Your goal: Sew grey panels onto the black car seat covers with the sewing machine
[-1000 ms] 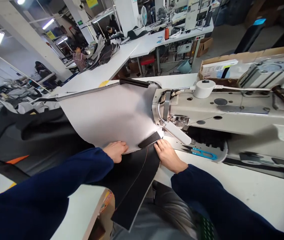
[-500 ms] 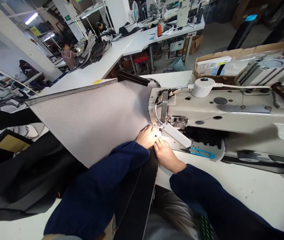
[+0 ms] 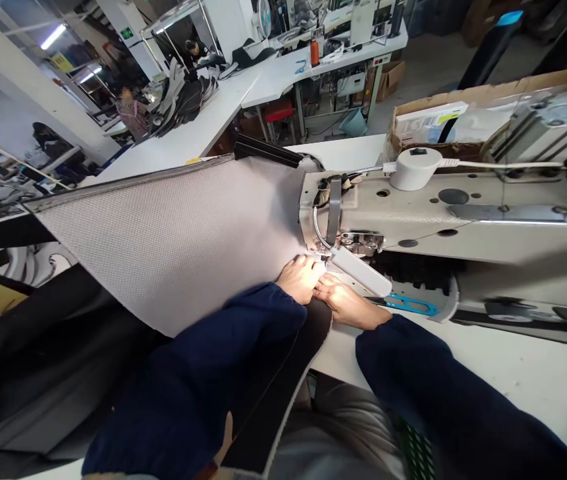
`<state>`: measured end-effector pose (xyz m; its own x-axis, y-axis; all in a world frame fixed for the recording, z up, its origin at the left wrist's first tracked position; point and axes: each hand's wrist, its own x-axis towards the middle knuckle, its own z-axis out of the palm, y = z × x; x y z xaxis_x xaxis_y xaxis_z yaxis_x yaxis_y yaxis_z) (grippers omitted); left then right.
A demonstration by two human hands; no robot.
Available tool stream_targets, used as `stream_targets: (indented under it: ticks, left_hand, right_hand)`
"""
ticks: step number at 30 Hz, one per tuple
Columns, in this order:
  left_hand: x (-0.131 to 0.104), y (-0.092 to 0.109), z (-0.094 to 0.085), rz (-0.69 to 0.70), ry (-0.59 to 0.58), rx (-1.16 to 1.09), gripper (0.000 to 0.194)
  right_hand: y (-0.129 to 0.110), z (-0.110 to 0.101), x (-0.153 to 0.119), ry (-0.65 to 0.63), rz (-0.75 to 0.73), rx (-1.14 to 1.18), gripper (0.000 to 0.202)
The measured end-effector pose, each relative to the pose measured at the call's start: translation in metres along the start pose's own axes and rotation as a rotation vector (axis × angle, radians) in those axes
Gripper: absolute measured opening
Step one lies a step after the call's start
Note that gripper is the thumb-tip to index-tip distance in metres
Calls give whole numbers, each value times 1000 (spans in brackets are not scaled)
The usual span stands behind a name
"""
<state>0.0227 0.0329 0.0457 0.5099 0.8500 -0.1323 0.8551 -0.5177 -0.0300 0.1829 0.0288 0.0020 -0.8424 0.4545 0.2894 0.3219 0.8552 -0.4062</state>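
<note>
1. Here I am, watching down the head camera: left hand (image 3: 301, 280), fingers bunched, pressed onto the cloth right below the machine (image 3: 413, 207) head. Whether it pinches anything, I cannot tell.
2. Right hand (image 3: 347, 303) is just beside it, fingers curled together at the cloth's near edge; its grip is hidden from me too.
3. The grey cloth (image 3: 178, 240) spreads left from the machine head; the black cloth (image 3: 283, 380) drops from the hands over the table edge toward the lap.
4. My chief worry: fingertips this near the head. One slip inward could, I judge, put them under the needle, which I can't make out.
5. Next risk: that hanging black end could drag the layers askew, and the left sleeve (image 3: 243, 320) lying across could snag them.
6. Surface: white table (image 3: 488, 387), pale and smooth, blue snips (image 3: 412, 304) beside the lamp (image 3: 362, 271).
7. Room: busy workshop, red stool (image 3: 279, 111), blue bin (image 3: 354, 123), a co-worker (image 3: 132, 115) far left.
</note>
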Motion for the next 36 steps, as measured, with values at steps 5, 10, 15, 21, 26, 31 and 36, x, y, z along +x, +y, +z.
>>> stream_targets:
  ticks: [5, 10, 15, 21, 26, 31, 36]
  left_hand:
    - [0, 5, 10, -20, 103, 24, 21]
    - [-4, -10, 9, -60, 103, -37, 21]
    - [-10, -11, 3, 1, 98, 10, 19]
    - [-9, 4, 8, 75, 100, 98, 23]
    - [-6, 13, 7, 75, 80, 127, 27]
    - [-2, 16, 4, 15, 65, 149, 27]
    - [2, 18, 0, 14, -11, 146, 29]
  right_hand:
    - [-1, 13, -3, 48, 2, -144, 36]
    - [-2, 23, -12, -14, 23, -355, 42]
    - [0, 25, -18, 17, 42, -362, 41]
    - [9, 24, -14, 76, 12, -299, 39]
    - [1, 19, -14, 158, 4, -311, 36]
    - [-11, 19, -22, 131, 47, -339, 33]
    - [-11, 20, -20, 142, 62, -348, 29]
